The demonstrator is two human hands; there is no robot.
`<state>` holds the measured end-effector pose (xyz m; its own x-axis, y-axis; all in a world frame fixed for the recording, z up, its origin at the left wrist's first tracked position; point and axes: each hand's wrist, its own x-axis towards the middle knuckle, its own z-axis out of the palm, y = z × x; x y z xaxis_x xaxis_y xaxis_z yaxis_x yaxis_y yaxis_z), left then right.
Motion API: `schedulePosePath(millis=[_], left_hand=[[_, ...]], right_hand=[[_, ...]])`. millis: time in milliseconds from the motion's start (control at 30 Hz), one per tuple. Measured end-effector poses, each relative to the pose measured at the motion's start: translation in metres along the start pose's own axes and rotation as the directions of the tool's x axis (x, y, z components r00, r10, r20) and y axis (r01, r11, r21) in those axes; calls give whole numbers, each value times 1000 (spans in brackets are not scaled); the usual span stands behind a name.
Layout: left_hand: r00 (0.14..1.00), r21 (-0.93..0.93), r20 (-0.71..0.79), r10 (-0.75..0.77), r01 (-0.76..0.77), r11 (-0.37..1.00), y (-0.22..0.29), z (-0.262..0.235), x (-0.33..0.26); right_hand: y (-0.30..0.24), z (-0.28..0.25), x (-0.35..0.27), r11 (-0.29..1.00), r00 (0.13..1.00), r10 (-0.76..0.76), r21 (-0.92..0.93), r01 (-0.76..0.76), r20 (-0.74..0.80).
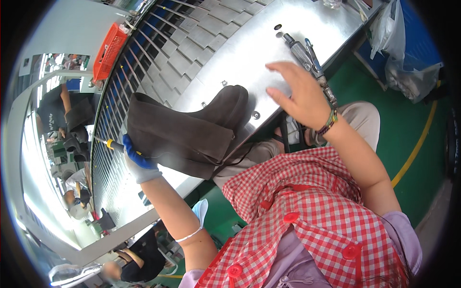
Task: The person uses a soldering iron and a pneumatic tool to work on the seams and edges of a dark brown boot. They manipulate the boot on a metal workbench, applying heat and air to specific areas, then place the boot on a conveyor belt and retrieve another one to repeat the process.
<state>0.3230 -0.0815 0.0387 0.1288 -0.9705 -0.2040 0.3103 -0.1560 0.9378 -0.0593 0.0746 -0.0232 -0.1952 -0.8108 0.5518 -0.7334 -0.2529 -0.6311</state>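
Left grip (139, 159), gloved blue and grey: closed around the yellow-and-black handle of a thin-shafted hand tool (114, 145); contact with the boot unclear. Tall dark-brown boot (182, 127): lying on the metal counter (259, 53), between the hands, toe toward upper right. Right grip (298, 98): bare, empty, fingers spread, beside a metallic lever-type power tool (300, 52) at the counter's near edge. Slatted conveyor (192, 41) beyond.
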Motion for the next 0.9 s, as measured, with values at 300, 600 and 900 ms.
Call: schedulePosePath(millis=[300, 600, 900], left_hand=[[951, 174, 65, 303, -310, 935, -12, -10, -63], [962, 147, -28, 272, -265, 953, -12, 5, -127], [909, -67, -45, 414, -417, 907, 2, -26, -183]], right_hand=[[-15, 9, -19, 957, 961, 167, 198, -211, 219], [-64, 43, -39, 827, 853, 18, 472, -306, 522], [-103, -8, -8, 504, 658, 43, 552, -664, 752]])
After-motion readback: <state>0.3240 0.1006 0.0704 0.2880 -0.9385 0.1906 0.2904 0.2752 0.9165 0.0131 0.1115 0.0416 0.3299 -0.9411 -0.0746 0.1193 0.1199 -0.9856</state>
